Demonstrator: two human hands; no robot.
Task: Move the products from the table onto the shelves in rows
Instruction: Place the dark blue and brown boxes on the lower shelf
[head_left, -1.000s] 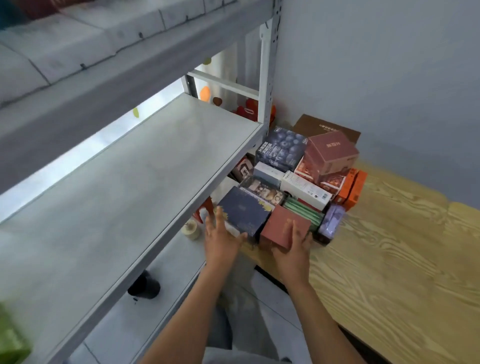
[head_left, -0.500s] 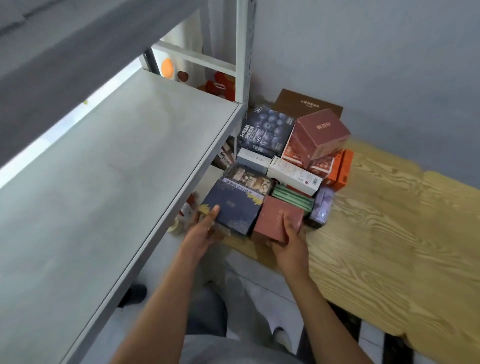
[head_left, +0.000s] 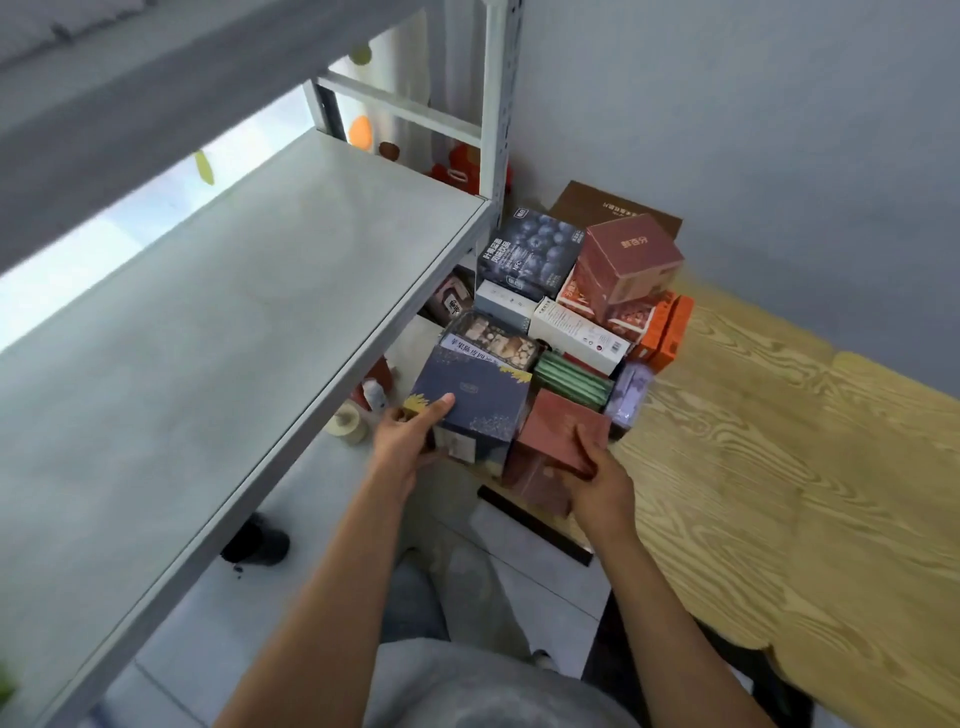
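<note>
Several product boxes are piled at the near left corner of the wooden table (head_left: 789, 467). My left hand (head_left: 410, 441) grips the near left edge of a dark blue box (head_left: 478, 395), thumb on its top. My right hand (head_left: 597, 478) holds a dull red box (head_left: 558, 428) at its near right corner, thumb on the lid. Behind them lie a green packet (head_left: 571, 376), a white box (head_left: 576, 332), a blueberry box (head_left: 535, 254) and a maroon box (head_left: 628, 260). The grey shelf (head_left: 234, 332) at the left is bare.
The shelf's white upright post (head_left: 496, 104) stands right beside the pile. An upper shelf (head_left: 156, 104) hangs over the bare one. Orange boxes (head_left: 667, 332) and a purple packet (head_left: 631, 389) sit at the pile's right. Small jars and a dark cup (head_left: 257, 543) stand on the floor below.
My left hand moved from above the blue box to grip its near left edge. My right hand slid along the red box to its near right corner. The view shifted.
</note>
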